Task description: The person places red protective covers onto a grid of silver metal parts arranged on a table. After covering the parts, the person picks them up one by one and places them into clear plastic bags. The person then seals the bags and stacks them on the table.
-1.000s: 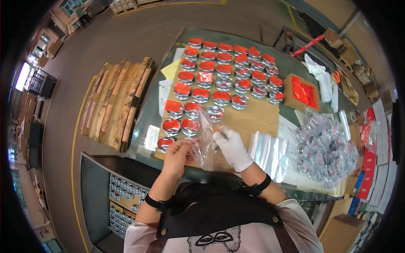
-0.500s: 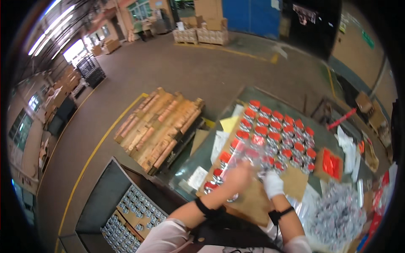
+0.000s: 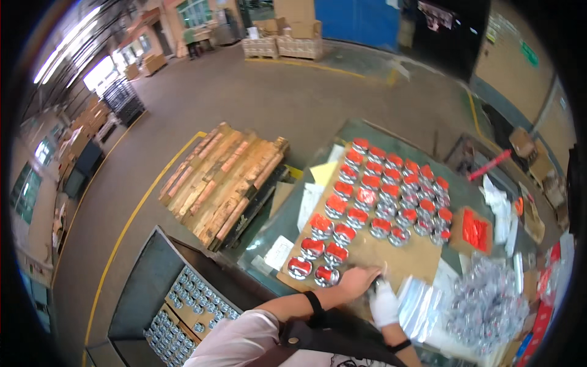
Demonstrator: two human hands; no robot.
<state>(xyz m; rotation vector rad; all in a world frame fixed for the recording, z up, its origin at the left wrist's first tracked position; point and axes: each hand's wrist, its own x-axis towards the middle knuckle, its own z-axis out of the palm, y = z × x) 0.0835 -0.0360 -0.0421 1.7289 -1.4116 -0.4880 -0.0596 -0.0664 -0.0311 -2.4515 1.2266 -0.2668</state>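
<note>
Left hand, bare, and right hand, gloved in white, meet close together at the near edge of the cardboard sheet; their grip cannot be made out. Rows of red-topped metal parts cover the sheet beyond them.

A small shiny silver metal part with a red cap sits between the two hands at about 5 o'clock in the view, too small and blurred to tell its pose. It lies on the flat brown cardboard sheet, at the sheet's 6 o'clock edge. At 10 o'clock from it, just beside the bare hand, stand two matching red-topped silver round parts, upright, side by side, touching.
</note>
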